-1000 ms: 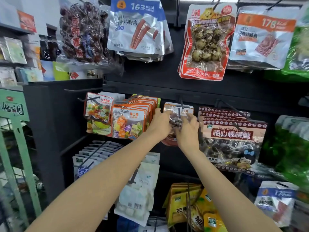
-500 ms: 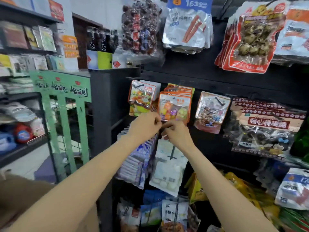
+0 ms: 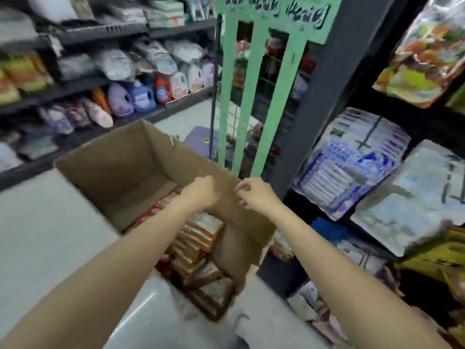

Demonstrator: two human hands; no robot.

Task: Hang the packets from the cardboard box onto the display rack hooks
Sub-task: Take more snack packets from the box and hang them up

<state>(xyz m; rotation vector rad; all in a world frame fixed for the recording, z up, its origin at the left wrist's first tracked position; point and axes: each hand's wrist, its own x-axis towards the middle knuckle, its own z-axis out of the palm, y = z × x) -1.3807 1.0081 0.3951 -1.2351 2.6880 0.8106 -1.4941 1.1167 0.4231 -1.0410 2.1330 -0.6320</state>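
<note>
An open cardboard box (image 3: pixel 113 172) stands on the floor in front of me, holding several orange and red snack packets (image 3: pixel 198 238) stacked on edge. My left hand (image 3: pixel 201 191) hovers over the box's far right side with fingers curled and nothing in them. My right hand (image 3: pixel 256 195) is beside it, over the box's right flap, fingers loosely bent and holding nothing. The black display rack (image 3: pixel 324 102) rises at the right, with blue-white packets (image 3: pixel 352 162) and pale packets (image 3: pixel 425 197) hanging on its hooks. The picture is blurred by motion.
A green metal stand (image 3: pixel 254 96) sits behind the box, against the rack's side. Dark shelves (image 3: pixel 100 34) at the left carry bags and detergent bottles (image 3: pixel 141 96). Pale floor (image 3: pixel 37 235) lies to the left of the box. A colourful fruit packet (image 3: pixel 427 54) hangs top right.
My view has swung down and left from the rack to the box. Both hands let go of the hung packet and dropped to the box, holding nothing.
</note>
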